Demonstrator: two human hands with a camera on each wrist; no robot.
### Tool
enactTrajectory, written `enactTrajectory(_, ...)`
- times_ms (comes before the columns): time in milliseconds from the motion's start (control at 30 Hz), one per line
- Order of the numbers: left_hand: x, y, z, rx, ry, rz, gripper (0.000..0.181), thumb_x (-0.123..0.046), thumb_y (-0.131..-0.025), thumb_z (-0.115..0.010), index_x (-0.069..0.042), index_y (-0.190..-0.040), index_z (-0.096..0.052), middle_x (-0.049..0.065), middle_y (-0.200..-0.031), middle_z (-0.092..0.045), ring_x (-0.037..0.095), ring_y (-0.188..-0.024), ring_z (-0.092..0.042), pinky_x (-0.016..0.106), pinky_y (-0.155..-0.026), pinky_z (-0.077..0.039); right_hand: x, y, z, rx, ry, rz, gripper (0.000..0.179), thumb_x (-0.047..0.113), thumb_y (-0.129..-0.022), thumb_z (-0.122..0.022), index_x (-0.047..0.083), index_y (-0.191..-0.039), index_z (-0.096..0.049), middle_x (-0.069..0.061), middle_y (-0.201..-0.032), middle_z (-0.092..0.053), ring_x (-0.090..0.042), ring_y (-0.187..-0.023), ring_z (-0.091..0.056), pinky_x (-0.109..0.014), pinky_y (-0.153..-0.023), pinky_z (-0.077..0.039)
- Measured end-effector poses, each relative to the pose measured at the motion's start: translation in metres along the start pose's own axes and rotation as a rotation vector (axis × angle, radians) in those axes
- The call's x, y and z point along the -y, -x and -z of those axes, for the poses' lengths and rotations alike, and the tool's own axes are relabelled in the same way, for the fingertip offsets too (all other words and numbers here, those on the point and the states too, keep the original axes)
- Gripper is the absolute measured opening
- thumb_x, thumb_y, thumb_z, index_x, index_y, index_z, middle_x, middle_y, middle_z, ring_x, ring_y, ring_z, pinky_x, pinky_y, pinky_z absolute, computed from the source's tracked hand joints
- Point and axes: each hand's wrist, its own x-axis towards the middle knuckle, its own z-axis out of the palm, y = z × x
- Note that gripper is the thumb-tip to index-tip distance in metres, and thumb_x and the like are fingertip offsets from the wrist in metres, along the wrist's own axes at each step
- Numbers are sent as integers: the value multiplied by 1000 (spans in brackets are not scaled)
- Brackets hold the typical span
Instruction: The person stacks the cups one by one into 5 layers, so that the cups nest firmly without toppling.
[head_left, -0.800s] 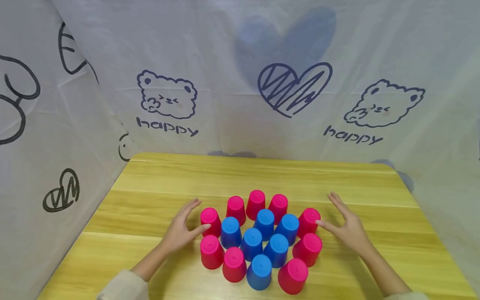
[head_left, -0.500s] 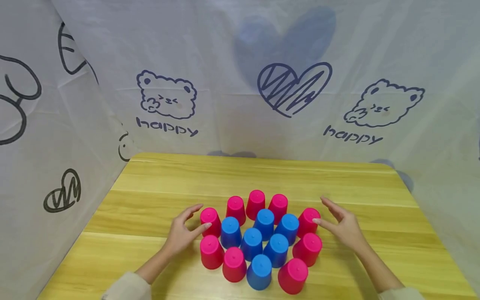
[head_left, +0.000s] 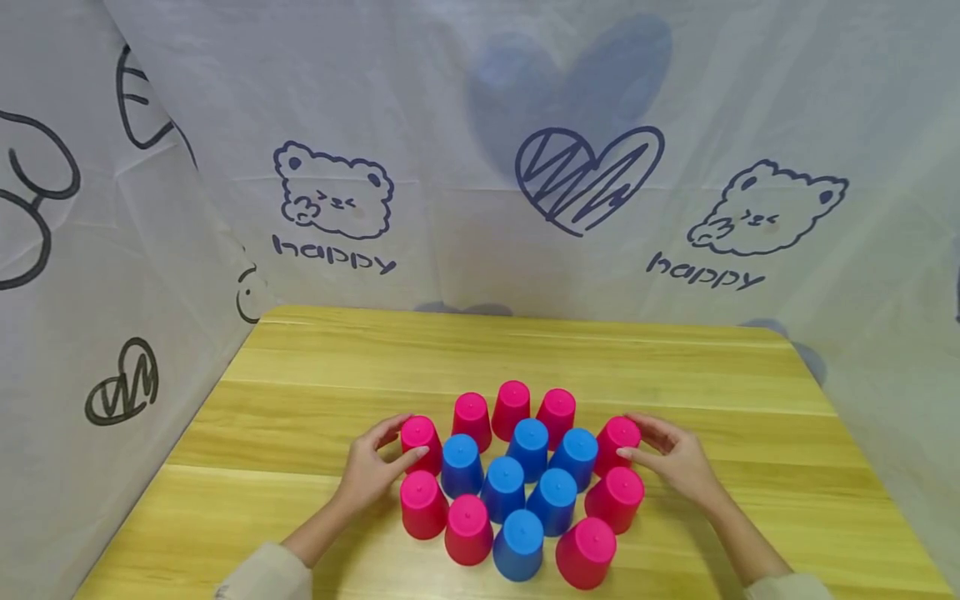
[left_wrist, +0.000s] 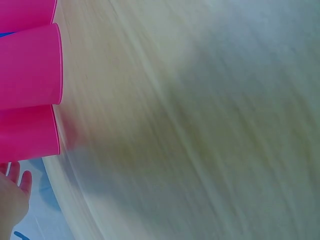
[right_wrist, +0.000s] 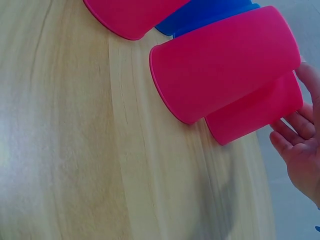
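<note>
Upside-down plastic cups stand bunched on the table, with pink ones round a blue group. At the left end my left hand (head_left: 367, 471) holds a pink cup (head_left: 420, 435), thumb across its near side and fingers reaching behind. My right hand (head_left: 684, 467) grips the pink cup (head_left: 618, 437) at the right end the same way. In the left wrist view, fingers show just beyond a pink cup (left_wrist: 25, 134). The right wrist view has the fingers against the farther pink cup (right_wrist: 260, 111), partly hidden by a nearer pink cup (right_wrist: 225, 65).
Between the hands are several blue cups (head_left: 504, 487), close together. Three pink cups (head_left: 512, 408) stand behind them, and more pink cups (head_left: 468, 529) are in front. A white cloth (head_left: 465, 250) with drawings hangs behind the wooden table (head_left: 337, 350).
Both hands have moved inward, the right one farther to the left. Their fingers have closed round the two outer pink cups. The cups stand where they were.
</note>
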Motion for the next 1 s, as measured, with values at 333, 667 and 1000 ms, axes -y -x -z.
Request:
enactTrajectory(333, 2, 0, -2, -2, 7, 31, 51, -10, -75, -75, -2, -122, -57, 14, -115, -64, 30, -103, -60, 41, -85, -54, 0, 1, -5, -33, -18, 5, 52, 11, -82, -70, -6, -127, -51, -27, -122, -56, 14, -95, -54, -10, -84, -47)
enactTrajectory(667, 0, -1, -2, -4, 21, 52, 48, -11, -76, -75, -4, -121, -58, 14, -114, -64, 29, -102, -60, 40, -86, -54, -9, 0, -8, -93, -55, 99, 47, 8, -79, -71, -8, -120, -55, 7, -106, -66, 10, -91, -59, -7, -78, -48)
enactTrajectory(1000, -9, -4, 1, -11, 55, 92, 47, -8, -77, -74, -1, -120, -58, 17, -114, -63, 30, -105, -59, 40, -89, -52, -2, 2, -9, -78, -28, 37, 48, 6, -80, -70, -8, -123, -53, -29, -118, -58, 13, -92, -55, -8, -81, -48)
